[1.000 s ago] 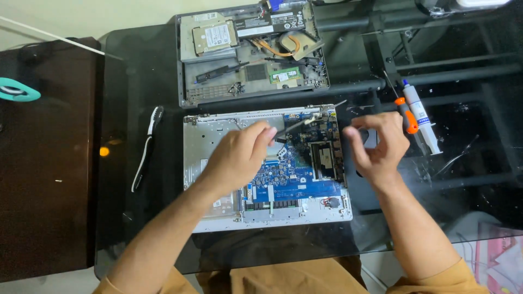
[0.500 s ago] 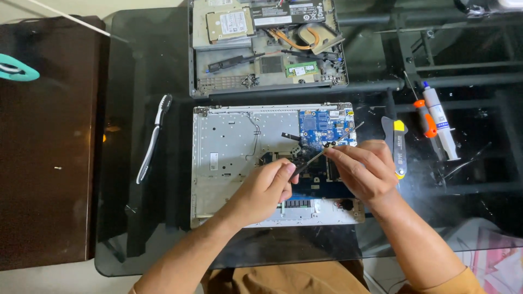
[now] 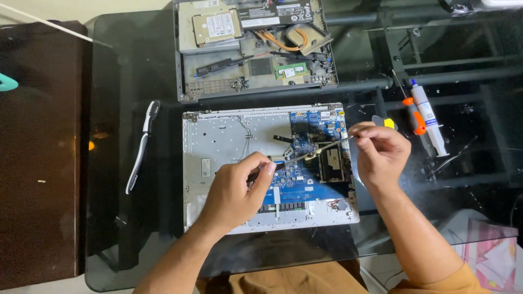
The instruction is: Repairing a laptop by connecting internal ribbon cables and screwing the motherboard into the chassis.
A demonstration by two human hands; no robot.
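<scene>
**Desk:** Glass, is that what carries everything?

**Photographer:** Yes, a dark glass table (image 3: pixel 136 81). An opened silver laptop base (image 3: pixel 218 147) lies near its front edge, a blue circuit board (image 3: pixel 310 130) exposed in its right half.

**Desk:** And the hands?

**Photographer:** The left hand (image 3: pixel 234 193) rests on the base just left of the board, fingers curled, their tips pressed down at the board's edge; whether they pinch anything, I cannot tell. The right hand (image 3: pixel 381 152) hovers over the base's right edge, fingers clenched around the end of a thin metal tool (image 3: pixel 321 148) that slants down to the left onto the board.

**Desk:** What surrounds them?

**Photographer:** Toward the table's back edge lies a second opened laptop shell (image 3: pixel 253 49) with a hard drive (image 3: pixel 215 26) and a green memory stick (image 3: pixel 291 71). Left of the base, a black-and-white toothbrush (image 3: pixel 143 147) lies lengthwise. Toward the right edge sit an orange-handled screwdriver (image 3: pixel 414 120) and a white syringe tube (image 3: pixel 430 117), side by side. A yellow-tipped tool (image 3: pixel 385 122) peeks out just behind the right hand. A dark wooden surface (image 3: pixel 38 163) adjoins the table's left edge.
</scene>
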